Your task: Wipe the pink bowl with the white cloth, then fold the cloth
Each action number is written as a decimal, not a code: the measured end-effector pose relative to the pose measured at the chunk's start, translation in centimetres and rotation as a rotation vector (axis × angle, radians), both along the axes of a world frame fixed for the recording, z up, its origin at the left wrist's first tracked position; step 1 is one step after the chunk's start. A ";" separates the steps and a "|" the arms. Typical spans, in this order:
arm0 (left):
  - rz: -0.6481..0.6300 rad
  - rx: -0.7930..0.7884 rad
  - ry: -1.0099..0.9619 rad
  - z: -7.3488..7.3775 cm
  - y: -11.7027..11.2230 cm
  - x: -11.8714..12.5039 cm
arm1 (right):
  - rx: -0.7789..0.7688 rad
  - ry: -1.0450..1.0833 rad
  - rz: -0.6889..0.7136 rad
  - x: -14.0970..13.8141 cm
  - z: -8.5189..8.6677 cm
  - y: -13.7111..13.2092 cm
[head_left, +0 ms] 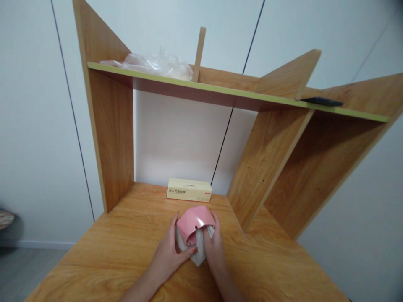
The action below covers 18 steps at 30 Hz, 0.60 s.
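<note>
A pink cup [194, 222] lies tilted on its side over the wooden desk [126, 251], mouth turned toward me. My left hand [168, 253] wraps round its left side, thumb at the rim. My right hand [213, 247] presses a white cloth [199, 251] into and under the cup's mouth, fingers closed on it. Both hands are low in the middle of the view, close together.
A cream cardboard box [189, 189] lies at the back of the desk behind the cup. The wooden hutch has side panels [111, 134] and an upper shelf [220, 90] bearing a clear plastic bag [157, 63] and a flat dark object [323, 101].
</note>
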<state>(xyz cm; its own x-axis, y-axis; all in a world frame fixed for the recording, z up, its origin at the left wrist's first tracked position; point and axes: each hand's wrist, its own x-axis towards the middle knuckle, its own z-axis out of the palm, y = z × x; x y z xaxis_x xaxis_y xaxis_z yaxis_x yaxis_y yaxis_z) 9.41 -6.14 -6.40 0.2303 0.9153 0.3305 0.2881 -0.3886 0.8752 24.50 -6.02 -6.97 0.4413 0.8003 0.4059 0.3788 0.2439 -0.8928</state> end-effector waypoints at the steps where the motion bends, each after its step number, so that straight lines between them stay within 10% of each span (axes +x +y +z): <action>1: -0.042 -0.011 -0.027 0.0 -0.1 0.1 | 0.007 0.025 0.011 -0.1 0.0 0.0; 18: 0.157 0.037 0.326 2.1 -0.5 -0.6 | -0.170 -0.245 -0.107 0.3 0.5 0.1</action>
